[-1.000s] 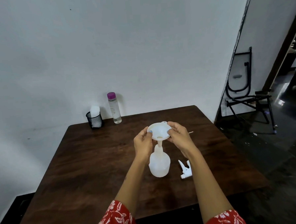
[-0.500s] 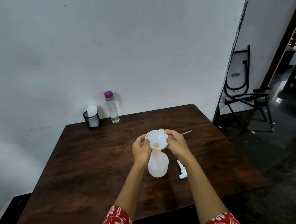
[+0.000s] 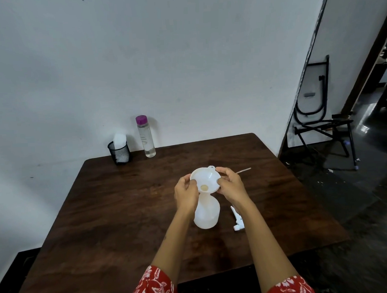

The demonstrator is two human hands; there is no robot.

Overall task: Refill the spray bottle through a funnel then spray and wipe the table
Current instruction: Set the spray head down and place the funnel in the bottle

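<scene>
A white funnel [image 3: 205,179] sits in the neck of a translucent white spray bottle [image 3: 206,213] that stands upright at the middle of the dark wooden table [image 3: 115,217]. My left hand [image 3: 186,195] pinches the funnel's left rim and my right hand [image 3: 230,186] pinches its right rim. The bottle's white trigger head [image 3: 236,220] lies on the table just to the right, partly behind my right forearm, with its thin dip tube [image 3: 243,170] showing beyond my right hand.
A clear water bottle with a purple cap [image 3: 145,136] stands at the table's far edge by the wall. Beside it on the left is a black mesh cup [image 3: 120,153] with a white cloth in it. Folded black furniture [image 3: 321,126] stands right of the table.
Both hands lowered the funnel a little, so its spout sank into the bottle's neck and its bowl now faces up toward me. The bottle stayed in place.
</scene>
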